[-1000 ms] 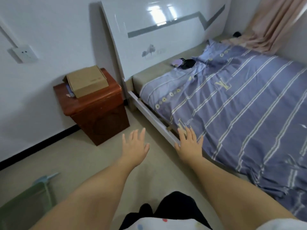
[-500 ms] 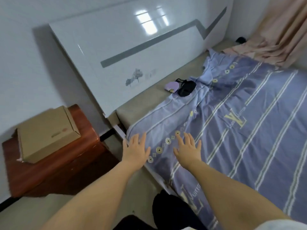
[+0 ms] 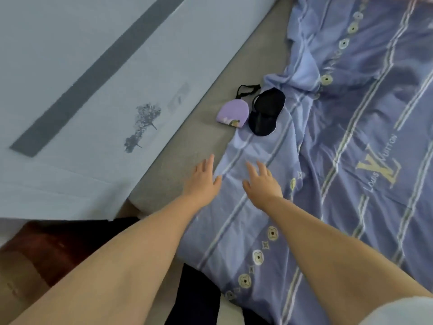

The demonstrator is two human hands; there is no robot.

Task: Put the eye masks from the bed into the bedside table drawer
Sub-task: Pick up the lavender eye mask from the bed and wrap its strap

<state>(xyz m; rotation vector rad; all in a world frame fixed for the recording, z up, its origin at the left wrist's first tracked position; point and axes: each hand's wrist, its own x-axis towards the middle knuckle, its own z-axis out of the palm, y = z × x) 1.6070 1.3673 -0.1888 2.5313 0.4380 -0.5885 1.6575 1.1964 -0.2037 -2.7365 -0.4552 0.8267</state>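
Observation:
Two eye masks lie side by side near the head of the bed: a folded purple eye mask (image 3: 232, 114) on the grey mattress and a black eye mask (image 3: 266, 112) on the edge of the blue sheet, with a black strap (image 3: 248, 89) looped behind them. My left hand (image 3: 203, 178) and my right hand (image 3: 262, 181) reach forward over the bed, both empty with fingers apart, a short way in front of the masks. The reddish-brown bedside table (image 3: 50, 245) shows at lower left, mostly hidden by my left arm; its drawer is not visible.
A glossy white headboard (image 3: 82, 95) stands along the left. The blue striped sheet (image 3: 351, 160) covers most of the bed, with bare grey mattress (image 3: 178, 160) along the headboard. A cardboard box (image 3: 16, 277) lies on the bedside table at the lower left edge.
The view has moved closer to the head of the bed and tilted down. Both hands have advanced from the bed's side edge to over the mattress, nearer the masks.

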